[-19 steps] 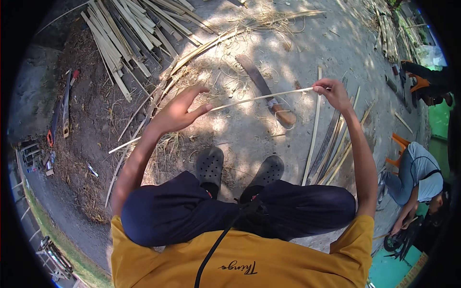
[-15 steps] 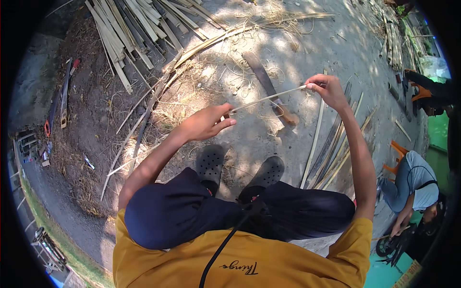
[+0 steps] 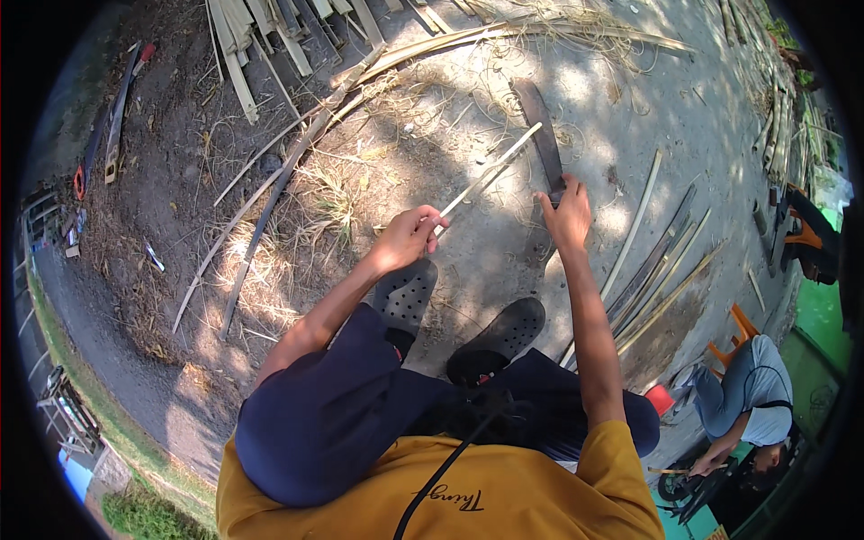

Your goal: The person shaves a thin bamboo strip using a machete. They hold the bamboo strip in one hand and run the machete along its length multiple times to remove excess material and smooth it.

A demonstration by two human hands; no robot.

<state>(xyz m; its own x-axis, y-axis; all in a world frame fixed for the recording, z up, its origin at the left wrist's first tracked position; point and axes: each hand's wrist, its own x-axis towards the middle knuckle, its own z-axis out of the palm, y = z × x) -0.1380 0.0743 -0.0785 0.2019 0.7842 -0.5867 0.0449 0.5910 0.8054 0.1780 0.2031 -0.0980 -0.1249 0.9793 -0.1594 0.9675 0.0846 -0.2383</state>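
Note:
My left hand (image 3: 407,239) is closed around a thin pale bamboo strip (image 3: 490,169), pinched near its lower end. The strip slants up and away to the right, its far tip near the machete's blade. Over the machete's handle lies my right hand (image 3: 569,214), its fingers curled down around it and the handle mostly hidden beneath. The dark broad blade of the machete (image 3: 540,130) points away from me on the ground.
Long split bamboo strips (image 3: 643,207) lie right of my right forearm. Curved strips (image 3: 310,135) and a pile of slats (image 3: 261,36) lie ahead and left, among shavings. A saw (image 3: 115,135) rests far left. Another person (image 3: 765,387) sits bent over at the right.
My right hand has let go of the strip's end and come down onto the machete's handle. The strip, held only by my left hand, has swung to point away. The view has shifted.

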